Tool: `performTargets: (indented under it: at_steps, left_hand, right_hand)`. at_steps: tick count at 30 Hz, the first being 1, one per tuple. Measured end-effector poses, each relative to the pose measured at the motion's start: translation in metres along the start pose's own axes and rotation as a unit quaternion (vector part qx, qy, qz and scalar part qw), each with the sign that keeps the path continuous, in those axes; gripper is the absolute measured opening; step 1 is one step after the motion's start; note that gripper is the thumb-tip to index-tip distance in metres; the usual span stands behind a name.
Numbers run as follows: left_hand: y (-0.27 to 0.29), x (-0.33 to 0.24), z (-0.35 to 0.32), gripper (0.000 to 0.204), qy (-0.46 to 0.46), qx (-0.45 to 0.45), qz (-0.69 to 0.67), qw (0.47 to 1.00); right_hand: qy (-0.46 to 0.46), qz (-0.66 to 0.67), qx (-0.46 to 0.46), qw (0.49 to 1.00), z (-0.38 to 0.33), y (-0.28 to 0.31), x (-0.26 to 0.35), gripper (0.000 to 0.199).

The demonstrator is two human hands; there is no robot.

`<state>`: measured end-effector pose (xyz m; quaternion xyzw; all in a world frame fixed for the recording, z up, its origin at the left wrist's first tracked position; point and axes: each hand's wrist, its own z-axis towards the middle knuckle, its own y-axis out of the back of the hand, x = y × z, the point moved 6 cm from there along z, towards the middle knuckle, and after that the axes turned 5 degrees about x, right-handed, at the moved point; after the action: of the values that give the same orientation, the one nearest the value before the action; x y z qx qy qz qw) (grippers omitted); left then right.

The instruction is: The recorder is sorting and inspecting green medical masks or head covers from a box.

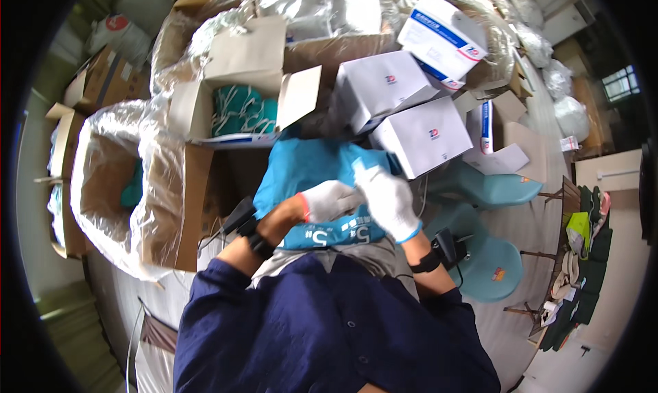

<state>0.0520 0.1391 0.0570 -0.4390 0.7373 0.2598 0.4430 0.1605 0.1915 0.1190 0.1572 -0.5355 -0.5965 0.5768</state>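
A blue sheet or bag with pale print along its near edge lies over my lap. Above it, my left hand wears a white knit glove with a red cuff. Its fingers are curled together, pointing right, and whatever they may hold is hidden. Close beside it, my right hand, in a white glove with a blue cuff, is raised and slightly blurred. A small pale-blue piece shows at its fingertips, too smeared to name. The two hands nearly meet.
An open carton of green masks with white straps stands ahead left. Nearer left is a plastic-lined carton. White boxes are stacked ahead right, by an open white box. Blue-green chairs stand at my right.
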Motion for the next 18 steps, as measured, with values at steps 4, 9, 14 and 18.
performTargets:
  at_steps: [4, 9, 14, 18]
  left_hand:
    - [-0.009, -0.024, -0.036, 0.024, -0.127, 0.047, 0.149, 0.980]
    - [-0.041, -0.067, -0.083, 0.020, -0.226, 0.135, 0.165, 0.950]
    - [-0.044, -0.098, -0.112, 0.018, -0.256, 0.155, 0.187, 0.936]
    - [-0.032, -0.089, -0.124, 0.009, -0.354, 0.115, 0.243, 0.896]
  right_hand:
    - [-0.206, 0.299, 0.141, 0.921, -0.032, -0.010, 0.007, 0.030]
    - [-0.082, 0.381, 0.180, 0.903, -0.044, 0.025, 0.055, 0.032]
    - [-0.031, 0.284, 0.279, 0.917, -0.043, 0.075, 0.073, 0.022]
    - [-0.158, 0.359, 0.258, 0.883, -0.071, 0.089, 0.053, 0.015]
